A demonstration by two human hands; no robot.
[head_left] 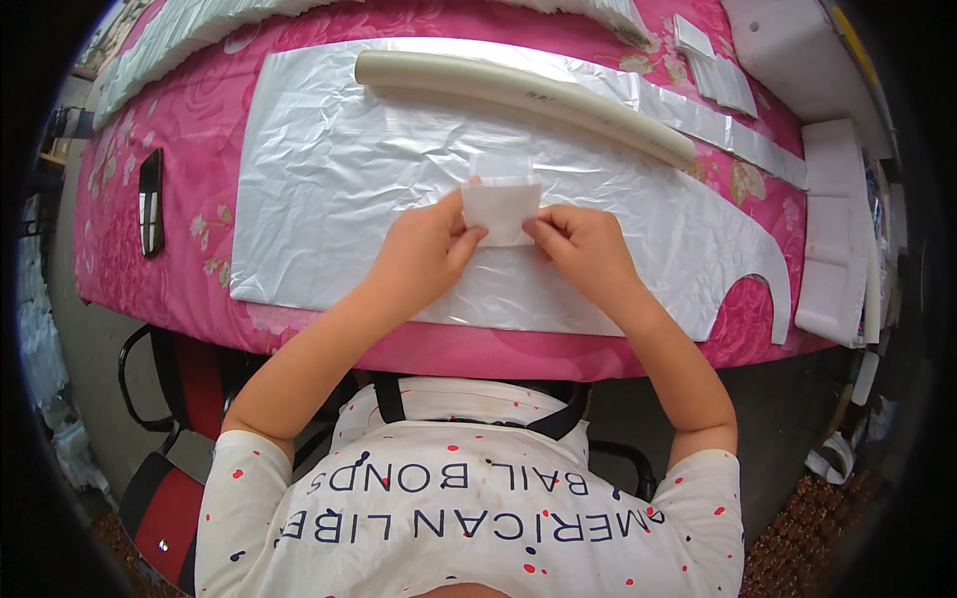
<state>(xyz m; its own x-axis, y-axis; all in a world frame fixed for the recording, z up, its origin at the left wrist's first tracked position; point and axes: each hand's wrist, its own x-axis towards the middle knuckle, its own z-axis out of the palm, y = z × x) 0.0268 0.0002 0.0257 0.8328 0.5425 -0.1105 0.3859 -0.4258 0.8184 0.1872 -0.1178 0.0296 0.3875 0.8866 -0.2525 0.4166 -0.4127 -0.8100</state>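
My left hand pinches the left edge of a small white translucent piece of film, thumb in front. On its lower right corner, the thumb and finger of my right hand are closed. The piece is held roughly flat between both hands, above a large sheet of shiny white plastic. That sheet is wrinkled and has a curved notch at its lower right. Across the far part of the sheet lies a long off-white tube, beyond both hands.
A pink flowered cloth covers the table. On it lie a black phone at left, folded white stacks at far right and a long white pile at far left. White foam blocks stand right; red-and-black chairs are near left.
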